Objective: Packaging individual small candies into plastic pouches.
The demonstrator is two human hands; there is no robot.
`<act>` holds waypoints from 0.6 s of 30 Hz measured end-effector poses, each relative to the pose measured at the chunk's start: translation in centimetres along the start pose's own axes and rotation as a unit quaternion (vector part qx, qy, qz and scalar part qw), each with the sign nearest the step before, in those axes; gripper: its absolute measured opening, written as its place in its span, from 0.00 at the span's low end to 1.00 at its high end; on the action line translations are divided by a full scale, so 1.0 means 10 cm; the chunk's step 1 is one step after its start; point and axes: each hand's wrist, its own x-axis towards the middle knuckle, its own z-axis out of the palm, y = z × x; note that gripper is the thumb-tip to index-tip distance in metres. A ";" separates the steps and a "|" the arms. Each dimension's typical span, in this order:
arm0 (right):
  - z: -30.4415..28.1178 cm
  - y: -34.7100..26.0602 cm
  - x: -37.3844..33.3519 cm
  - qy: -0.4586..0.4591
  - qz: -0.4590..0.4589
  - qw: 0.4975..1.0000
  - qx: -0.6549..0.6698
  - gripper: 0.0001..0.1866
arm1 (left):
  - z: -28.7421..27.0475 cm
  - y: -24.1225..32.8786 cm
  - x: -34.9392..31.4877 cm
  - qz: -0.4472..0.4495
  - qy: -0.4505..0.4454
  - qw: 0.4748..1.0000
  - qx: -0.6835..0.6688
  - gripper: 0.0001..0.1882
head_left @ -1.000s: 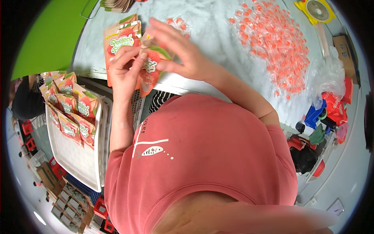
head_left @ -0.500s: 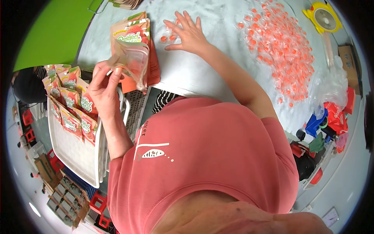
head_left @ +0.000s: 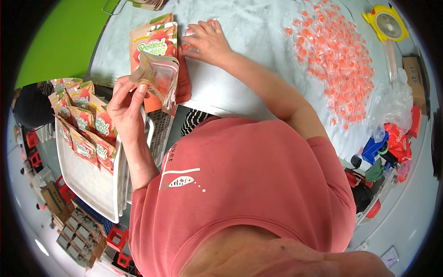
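My left hand (head_left: 127, 99) pinches the edge of an unsealed, pink-and-tan printed pouch (head_left: 162, 74), its mouth gaping towards me. Inside the pouch something orange-red shows. A stack of similar flat pouches (head_left: 154, 42) lies on the table just beyond it. My right hand (head_left: 210, 45) rests low over the table to the right of that stack, palm down. Its bent fingers are slightly apart, over a few clear-wrapped orange candies (head_left: 186, 46). Some of these candies peek out at the fingertips; what lies under the palm is hidden.
A large heap of wrapped orange candies (head_left: 334, 60) covers the table's right side. At left, a white tray (head_left: 87, 187) holds several filled pouches (head_left: 83, 117). A yellow fan (head_left: 387, 23) stands at far right, near clear plastic bags (head_left: 394, 104). More pouches lie at the far edge.
My right hand has moved left and slightly nearer, its spread fingers now bent over the candies, which have shifted towards the pouch stack. The pouch in my left hand has tilted and gapes wider.
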 end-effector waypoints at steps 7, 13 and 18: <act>-0.03 -0.01 -0.01 0.025 -0.034 0.998 0.053 0.11 | 0.01 0.01 -0.02 0.006 0.009 1.000 0.014 0.14; 0.00 0.04 -0.07 0.060 -0.047 0.997 0.016 0.08 | 0.01 0.04 -0.03 0.002 0.013 1.000 0.015 0.13; 0.00 0.21 -0.12 0.032 -0.054 0.998 0.004 0.09 | 0.04 0.05 -0.01 -0.013 -0.003 1.000 0.024 0.13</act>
